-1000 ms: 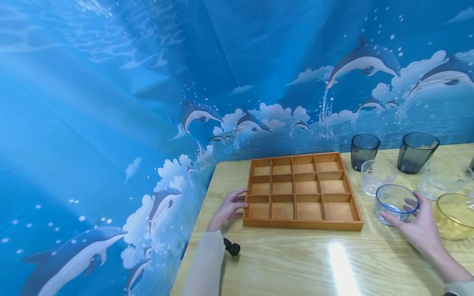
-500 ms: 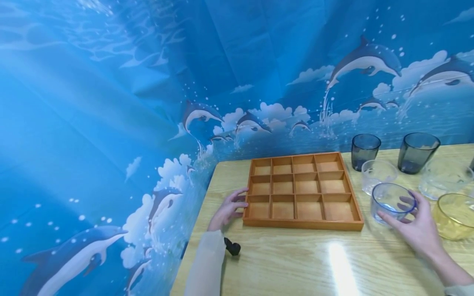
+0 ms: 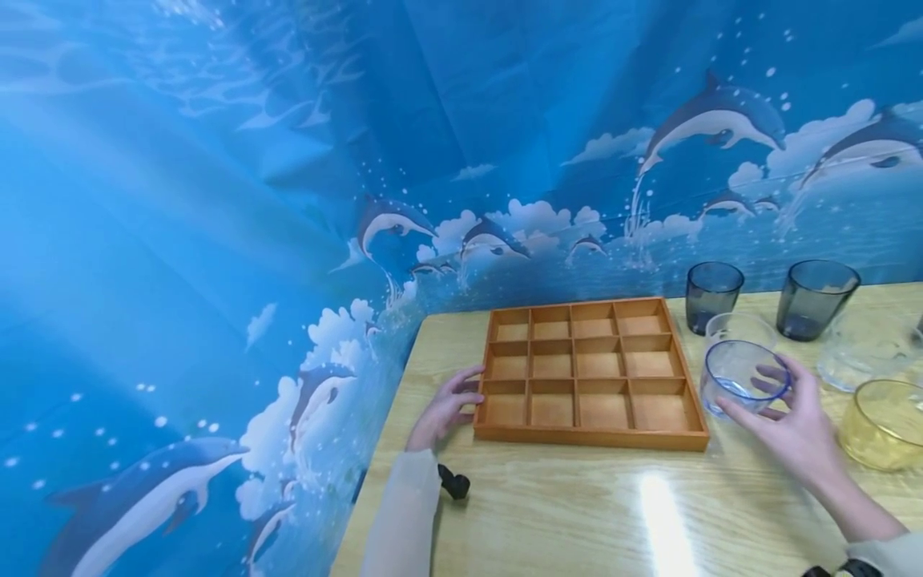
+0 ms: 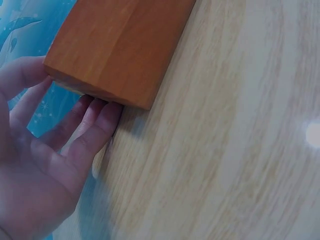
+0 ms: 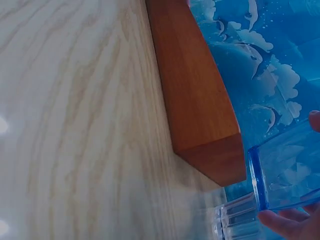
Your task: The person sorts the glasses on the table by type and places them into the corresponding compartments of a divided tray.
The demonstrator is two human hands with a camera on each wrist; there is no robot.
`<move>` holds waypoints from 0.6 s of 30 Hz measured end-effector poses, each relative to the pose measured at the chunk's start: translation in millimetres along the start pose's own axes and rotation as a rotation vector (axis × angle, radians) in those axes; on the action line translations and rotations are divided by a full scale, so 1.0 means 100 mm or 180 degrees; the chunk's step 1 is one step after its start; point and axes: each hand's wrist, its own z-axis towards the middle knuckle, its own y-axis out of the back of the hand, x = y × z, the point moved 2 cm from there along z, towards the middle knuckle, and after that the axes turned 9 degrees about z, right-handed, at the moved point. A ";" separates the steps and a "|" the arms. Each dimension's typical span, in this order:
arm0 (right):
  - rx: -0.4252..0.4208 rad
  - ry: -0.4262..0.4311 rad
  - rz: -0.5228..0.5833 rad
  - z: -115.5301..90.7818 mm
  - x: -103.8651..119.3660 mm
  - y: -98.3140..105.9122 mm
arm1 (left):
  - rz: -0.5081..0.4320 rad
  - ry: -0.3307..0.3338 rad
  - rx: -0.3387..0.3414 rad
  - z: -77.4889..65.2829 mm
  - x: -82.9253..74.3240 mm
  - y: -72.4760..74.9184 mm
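Note:
My right hand [image 3: 796, 433] holds a clear glass bowl with a blue rim [image 3: 727, 377], thumb on the near side and fingers on the far right side. It is just right of a brown wooden divided tray [image 3: 591, 437]. In the right wrist view the blue-rimmed bowl [image 5: 290, 170] is beside the corner of the tray [image 5: 200, 90], fingers partly out of frame. My left hand [image 3: 443, 409] rests against the tray's left side. The left wrist view has its loosely extended fingertips [image 4: 110, 117] on the lower edge of the tray [image 4: 120, 50].
Two smoky grey glasses [image 3: 710, 300] stand at the back right, with a clear glass [image 3: 743, 324] in front, partly covered by the blue-rimmed bowl. Farther right are a clear glass bowl [image 3: 865, 353] and a yellow one [image 3: 883, 425]. A dolphin-print sheet [image 3: 505, 160] hangs behind.
My right hand has lifted the blue-rimmed bowl and carried it left toward the tray, away from the yellow bowl. The left hand and the tray have stayed put.

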 end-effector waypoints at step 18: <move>0.0210 0.0318 0.0275 0.25 -0.02 -0.35 | -0.0055 -0.0030 0.0059 -0.04 -0.05 -0.02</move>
